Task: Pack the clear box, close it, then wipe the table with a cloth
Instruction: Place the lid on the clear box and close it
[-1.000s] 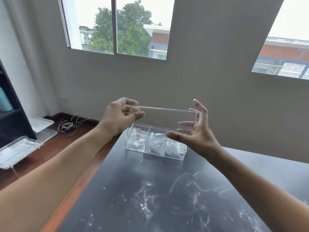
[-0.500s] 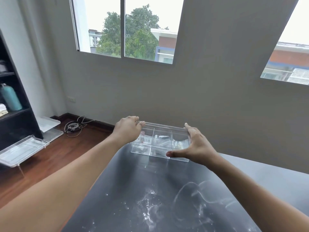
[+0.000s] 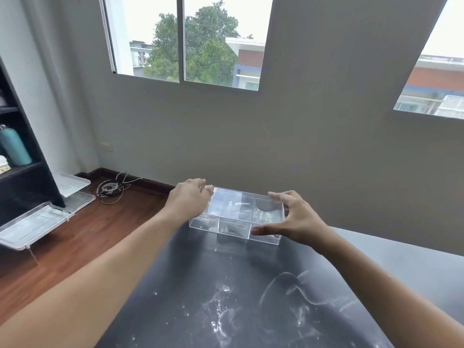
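A clear box (image 3: 233, 228) with three compartments stands at the far end of the dark table (image 3: 251, 297). Small clear packets lie inside it. A clear lid (image 3: 241, 203) lies flat on top of the box. My left hand (image 3: 187, 200) grips the lid's left end, fingers curled over the edge. My right hand (image 3: 293, 219) holds the right end, thumb at the front wall, fingers spread over the top. No cloth is in view.
White powdery smears (image 3: 263, 310) cover the near part of the table. To the left lie a wooden floor, clear trays (image 3: 37, 222), a coil of cables (image 3: 110, 189) and a dark shelf with a teal bottle (image 3: 15, 146). A grey wall with windows stands behind.
The lid was held up above the box one second ago. Both hands have lowered it onto the box, where it now rests flat.
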